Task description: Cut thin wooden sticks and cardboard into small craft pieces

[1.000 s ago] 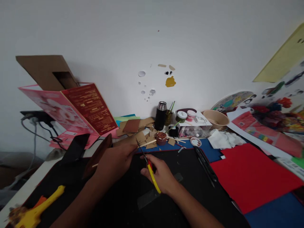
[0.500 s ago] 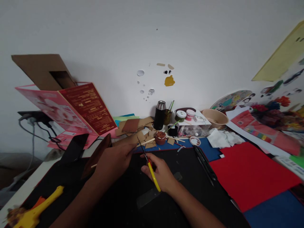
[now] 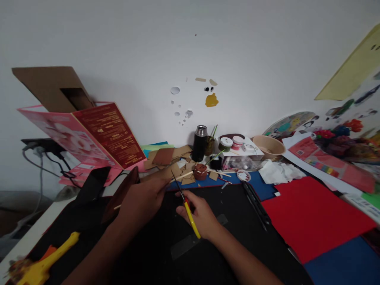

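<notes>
My right hand (image 3: 200, 213) is closed around yellow-handled scissors (image 3: 192, 219), whose dark blades point up and away to the left. My left hand (image 3: 145, 198) is closed on a thin wooden stick (image 3: 183, 177). One end of the stick juts out past the fingertips, and a short piece shows on the wrist side. The scissor blades cross the stick just right of my left fingertips; whether they touch it, I cannot tell. Behind the stick's tip stands a small jar of brown paint (image 3: 200, 171). Both hands are above a black mat (image 3: 142, 253).
Cardboard scraps (image 3: 178, 158), a black flask (image 3: 199, 143) and paint jars (image 3: 226, 143) line the wall. To the right lie a black utility knife (image 3: 255, 204) and a red sheet (image 3: 314, 217). On the left are a phone (image 3: 93, 183) and a yellow glue gun (image 3: 56, 257).
</notes>
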The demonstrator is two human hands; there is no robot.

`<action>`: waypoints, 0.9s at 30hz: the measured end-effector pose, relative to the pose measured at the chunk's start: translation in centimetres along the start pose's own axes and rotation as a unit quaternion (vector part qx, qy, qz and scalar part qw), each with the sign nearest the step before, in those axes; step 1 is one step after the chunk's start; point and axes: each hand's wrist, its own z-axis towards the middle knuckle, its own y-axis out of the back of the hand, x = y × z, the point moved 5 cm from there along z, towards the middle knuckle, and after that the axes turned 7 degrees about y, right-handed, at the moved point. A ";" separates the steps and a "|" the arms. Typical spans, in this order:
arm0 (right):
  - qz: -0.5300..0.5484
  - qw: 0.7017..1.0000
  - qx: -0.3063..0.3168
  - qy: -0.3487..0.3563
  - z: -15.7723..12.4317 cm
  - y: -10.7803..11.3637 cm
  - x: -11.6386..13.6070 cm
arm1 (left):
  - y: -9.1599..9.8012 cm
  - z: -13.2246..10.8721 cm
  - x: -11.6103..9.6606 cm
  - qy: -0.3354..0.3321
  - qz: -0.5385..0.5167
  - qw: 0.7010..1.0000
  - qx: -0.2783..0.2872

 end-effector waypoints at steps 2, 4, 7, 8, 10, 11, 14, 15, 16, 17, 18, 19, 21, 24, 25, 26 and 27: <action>-0.002 1.000 0.000 -0.001 0.0 0.0 0.0 | 0.0 0.0 0.0 -0.002 0.000 1.000 0.000; -0.002 1.000 0.001 -0.003 0.0 0.1 -0.1 | 0.0 0.0 0.0 -0.005 0.002 1.000 -0.001; 0.006 1.000 0.000 -0.001 0.1 0.1 -0.1 | 0.0 0.0 -0.1 -0.005 0.008 1.000 -0.004; 0.007 1.000 0.001 -0.001 0.1 0.1 0.0 | 0.0 -0.1 -0.1 -0.003 0.009 1.000 -0.004; 0.003 1.000 0.003 -0.003 0.0 0.0 0.0 | 0.0 -0.1 -0.2 -0.002 0.009 1.000 0.002; 0.001 1.000 0.005 -0.006 0.0 0.0 0.0 | 0.0 -0.1 -0.3 -0.003 0.007 1.000 0.006; -0.004 1.000 0.008 -0.011 0.0 -0.1 0.0 | 0.1 -0.1 -0.4 -0.003 -0.003 1.000 0.012; -0.003 1.000 0.008 -0.011 0.0 -0.1 0.0 | 0.1 -0.1 -0.4 -0.005 -0.003 1.000 0.013; -0.002 1.000 0.007 -0.010 0.0 -0.1 0.0 | 0.1 -0.1 -0.4 -0.005 -0.001 1.000 0.013; -0.002 1.000 0.006 -0.009 -0.1 -0.1 0.0 | 0.1 -0.1 -0.5 -0.007 0.001 1.000 0.013; -0.001 1.000 0.004 -0.008 -0.1 -0.1 0.0 | 0.1 -0.1 -0.5 -0.008 0.002 1.000 0.011; 0.000 1.000 0.003 -0.009 -0.1 -0.1 0.0 | 0.2 -0.1 -0.5 -0.008 0.002 1.000 0.009; 0.000 1.000 0.003 -0.011 0.0 -0.1 -0.1 | 0.1 -0.1 -0.5 -0.002 0.000 1.000 0.012; 0.001 1.000 0.002 -0.011 0.0 -0.1 0.0 | 0.0 0.0 -0.6 0.000 -0.001 1.000 0.023; 0.001 1.000 0.000 -0.012 0.0 -0.1 0.0 | 0.0 0.0 -0.6 0.000 -0.001 1.000 0.025; -0.002 1.000 -0.002 -0.013 0.0 -0.1 0.0 | 0.0 0.0 -0.6 0.001 -0.002 1.000 0.026; -0.005 1.000 -0.005 -0.014 0.1 0.0 0.0 | 0.0 0.0 -0.6 0.003 -0.001 1.000 0.025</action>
